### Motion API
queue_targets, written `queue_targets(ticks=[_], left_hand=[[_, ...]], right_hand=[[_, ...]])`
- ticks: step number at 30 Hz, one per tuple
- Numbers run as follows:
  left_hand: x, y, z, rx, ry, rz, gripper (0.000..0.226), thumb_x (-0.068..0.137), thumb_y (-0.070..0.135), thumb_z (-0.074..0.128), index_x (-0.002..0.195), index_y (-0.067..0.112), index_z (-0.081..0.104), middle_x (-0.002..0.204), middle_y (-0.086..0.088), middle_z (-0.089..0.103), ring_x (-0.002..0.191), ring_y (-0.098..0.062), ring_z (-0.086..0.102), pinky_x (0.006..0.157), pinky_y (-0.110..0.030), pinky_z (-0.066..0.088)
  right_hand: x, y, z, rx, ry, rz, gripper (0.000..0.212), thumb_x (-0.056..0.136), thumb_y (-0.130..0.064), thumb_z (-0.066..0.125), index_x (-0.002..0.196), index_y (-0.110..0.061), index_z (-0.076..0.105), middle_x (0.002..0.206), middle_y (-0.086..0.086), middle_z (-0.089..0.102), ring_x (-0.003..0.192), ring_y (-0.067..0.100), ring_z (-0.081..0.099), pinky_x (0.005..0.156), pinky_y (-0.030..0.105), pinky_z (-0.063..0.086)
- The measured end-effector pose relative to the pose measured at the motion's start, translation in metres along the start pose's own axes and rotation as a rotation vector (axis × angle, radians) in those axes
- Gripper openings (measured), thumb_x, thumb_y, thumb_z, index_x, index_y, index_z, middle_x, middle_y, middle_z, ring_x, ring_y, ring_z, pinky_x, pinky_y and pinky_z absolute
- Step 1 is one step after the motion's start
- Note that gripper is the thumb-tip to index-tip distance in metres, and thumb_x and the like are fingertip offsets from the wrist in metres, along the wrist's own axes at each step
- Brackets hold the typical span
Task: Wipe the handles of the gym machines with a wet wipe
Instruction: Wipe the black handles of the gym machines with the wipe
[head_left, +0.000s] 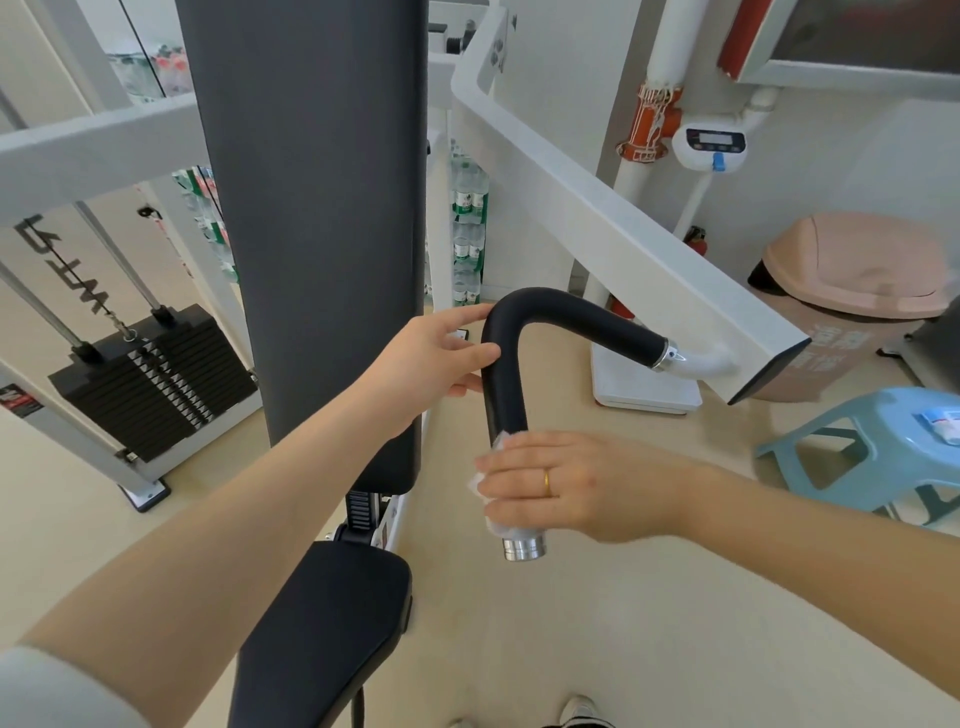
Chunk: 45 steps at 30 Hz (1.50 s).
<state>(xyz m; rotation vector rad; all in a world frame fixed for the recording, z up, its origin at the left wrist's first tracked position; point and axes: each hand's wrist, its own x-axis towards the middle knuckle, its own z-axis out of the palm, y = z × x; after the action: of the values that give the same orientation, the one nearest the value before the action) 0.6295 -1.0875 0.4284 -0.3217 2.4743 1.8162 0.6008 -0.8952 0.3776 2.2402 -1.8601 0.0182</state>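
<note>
A black padded, bent handle (566, 317) juts from the white machine arm (623, 228) and ends in a metal cap (524, 549). My left hand (441, 358) touches the handle's upper bend with relaxed fingers, thumb behind the tube. My right hand (561, 483) grips the lower straight part just above the cap, with a white wet wipe (491, 483) wrapped between palm and handle. Bits of the wipe stick out at the fingers.
A tall dark back pad (322, 208) and a seat (322, 623) stand at the left of the handle. The weight stack (150, 379) is far left. A blue stool (883, 447), a pink bin (857, 291) and a white scale (644, 389) sit at the right.
</note>
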Motion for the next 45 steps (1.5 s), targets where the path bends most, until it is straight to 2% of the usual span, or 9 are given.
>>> queue_targets(ticks=[11,16,21,24,29,33,37,40,45], left_hand=[[0.002,-0.006,0.000,0.050,0.009,0.030,0.042,0.092,0.021,0.057,0.128,0.039,0.049,0.076,0.015,0.071,0.064,0.000,0.066,0.076,-0.025,0.051],[0.004,-0.006,0.001,0.111,0.010,0.042,0.042,0.093,0.021,0.055,0.130,0.038,0.047,0.081,0.016,0.070,0.068,0.000,0.066,0.078,-0.025,0.052],[0.003,-0.012,-0.008,0.093,0.179,0.038,0.032,0.099,0.022,0.040,0.127,0.033,0.051,0.101,0.009,0.066,0.095,-0.011,0.063,0.084,-0.025,0.051],[0.000,-0.014,-0.009,0.117,0.332,0.041,0.029,0.098,0.020,0.041,0.123,0.027,0.055,0.098,0.010,0.064,0.090,-0.008,0.062,0.078,-0.021,0.049],[-0.003,-0.014,0.005,0.150,0.252,0.069,0.033,0.090,0.034,0.054,0.122,0.035,0.054,0.095,0.014,0.065,0.084,-0.007,0.065,0.081,-0.023,0.051],[-0.001,-0.008,0.024,0.217,0.277,0.109,0.050,0.083,0.032,0.066,0.129,0.040,0.048,0.093,0.019,0.059,0.072,-0.005,0.065,0.068,-0.010,0.048],[0.011,0.001,0.021,0.345,0.286,0.128,0.054,0.079,0.037,0.069,0.129,0.042,0.048,0.092,0.014,0.059,0.070,-0.006,0.063,0.062,-0.010,0.048],[0.019,0.006,0.019,0.429,0.258,0.119,0.052,0.079,0.040,0.068,0.128,0.041,0.050,0.093,0.009,0.061,0.072,-0.009,0.062,0.067,-0.020,0.051],[0.018,0.005,0.022,0.424,0.266,0.131,0.046,0.083,0.037,0.065,0.126,0.038,0.050,0.089,0.010,0.058,0.071,-0.006,0.060,0.064,-0.020,0.050]], right_hand=[[-0.001,0.019,-0.013,-0.217,0.158,0.027,0.022,0.090,-0.006,0.056,0.109,-0.014,0.066,0.123,0.001,0.064,0.116,0.023,0.057,0.098,0.033,0.043],[0.011,0.024,-0.015,-0.189,0.003,-0.184,0.021,0.092,-0.005,0.052,0.105,-0.014,0.065,0.113,0.001,0.067,0.113,0.020,0.058,0.099,0.033,0.043],[0.033,0.085,-0.035,-0.196,0.172,0.112,0.036,0.095,-0.009,0.034,0.103,-0.009,0.069,0.107,0.004,0.070,0.103,0.024,0.064,0.087,0.035,0.053],[0.032,0.084,-0.029,-0.166,0.195,0.206,0.032,0.088,-0.010,0.040,0.102,-0.009,0.069,0.104,0.005,0.071,0.099,0.024,0.065,0.081,0.035,0.056],[0.013,0.101,-0.024,0.144,0.168,0.723,0.043,0.084,-0.014,0.064,0.126,-0.015,0.053,0.128,0.004,0.059,0.104,0.030,0.061,0.080,0.042,0.052],[0.007,0.082,-0.023,-0.006,0.303,0.812,0.046,0.066,0.000,0.076,0.110,-0.006,0.062,0.104,0.012,0.069,0.078,0.032,0.068,0.051,0.036,0.053],[0.027,0.088,-0.021,0.051,0.281,0.791,0.039,0.076,-0.007,0.071,0.113,-0.008,0.060,0.108,0.011,0.068,0.090,0.031,0.065,0.063,0.033,0.050],[0.003,0.079,-0.020,0.115,0.268,0.974,0.041,0.084,-0.016,0.065,0.123,-0.012,0.054,0.117,0.007,0.064,0.100,0.030,0.061,0.074,0.039,0.051],[-0.030,0.061,-0.013,-0.012,0.288,1.118,0.038,0.077,-0.014,0.073,0.112,-0.005,0.060,0.086,0.013,0.070,0.073,0.032,0.065,0.061,0.038,0.054]])
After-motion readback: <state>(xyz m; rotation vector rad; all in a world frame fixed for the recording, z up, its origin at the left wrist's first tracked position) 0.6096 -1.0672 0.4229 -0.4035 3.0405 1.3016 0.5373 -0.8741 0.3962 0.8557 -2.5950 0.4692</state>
